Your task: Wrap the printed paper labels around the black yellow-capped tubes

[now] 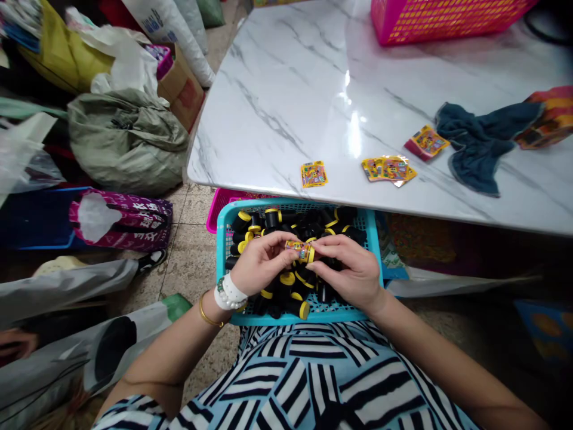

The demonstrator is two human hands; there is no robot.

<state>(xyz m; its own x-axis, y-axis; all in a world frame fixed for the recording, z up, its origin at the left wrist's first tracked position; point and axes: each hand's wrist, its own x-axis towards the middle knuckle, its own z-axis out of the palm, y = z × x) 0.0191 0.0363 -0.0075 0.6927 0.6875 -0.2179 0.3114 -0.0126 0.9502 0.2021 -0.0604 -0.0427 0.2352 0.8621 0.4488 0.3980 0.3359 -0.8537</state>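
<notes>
Over the turquoise basket [221,254], my left hand [262,263] and my right hand [351,269] meet at one small tube [301,251] with a yellow, colourfully printed label. The left thumb and fingers pinch its label side, and the right fingertips grip the other end. Most of that end is hidden by the fingers. Beneath, several black tubes with yellow caps [298,307] lie jumbled in the basket. On the table edge just above sit a small stack of printed yellow labels [314,174], a spread pile of labels [387,169] and a thicker stack [427,142].
The white marbled table [277,89] spans the far side. It carries a dark blue cloth [486,140] and a pink basket [447,21]. A pink tray [216,212] shows behind the turquoise basket. Sacks [128,140] and a purple bag [129,218] crowd the floor at left.
</notes>
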